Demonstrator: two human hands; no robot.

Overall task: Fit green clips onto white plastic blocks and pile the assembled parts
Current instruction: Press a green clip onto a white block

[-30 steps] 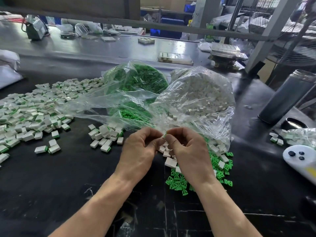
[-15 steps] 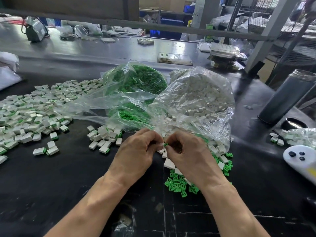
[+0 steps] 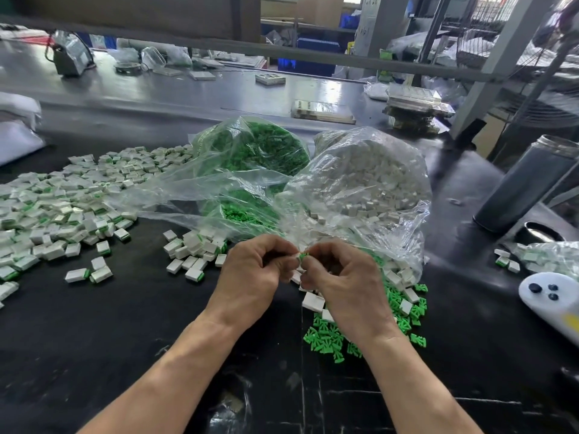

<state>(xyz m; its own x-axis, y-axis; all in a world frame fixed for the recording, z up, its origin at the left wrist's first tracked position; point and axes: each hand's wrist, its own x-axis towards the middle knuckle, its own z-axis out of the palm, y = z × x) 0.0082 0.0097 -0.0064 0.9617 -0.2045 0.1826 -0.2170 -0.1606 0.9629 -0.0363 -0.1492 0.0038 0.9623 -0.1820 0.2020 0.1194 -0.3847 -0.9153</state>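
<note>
Both hands meet at frame centre, just below the bags. Left hand (image 3: 250, 270) has fingers curled tight, tips pinching a small white block (image 3: 296, 256), mostly hidden by the fingers. Right hand (image 3: 341, 277) is also curled, thumb and forefinger pinching a green clip (image 3: 303, 255) at the block's end. Clip and block touch; can't tell how far the clip is seated. The two hands' fingertips are touching or nearly so.

Loose green clips (image 3: 326, 339) lie in a heap on the black table (image 3: 94, 339) at approx 5 o'clock from the hands, partly under the right wrist, w/ loose white blocks (image 3: 313, 301) mixed in right beside them.

At 12 o'clock sit two clear plastic bags: bag of green clips (image 3: 250, 155) toward 11, bag of white blocks (image 3: 369, 180) toward 1, both open toward the person, mouths spilling out near the hands.

Assembled parts (image 3: 62, 208) spread in a wide pile at 9–10 o'clock, well apart from the hands; a smaller cluster (image 3: 194, 249) sits just left of the left hand.

At 3 o'clock stand a dark cylindrical bottle (image 3: 526, 186) and a white device w/ dark buttons (image 3: 551, 296), the latter near the frame's right edge.
</note>
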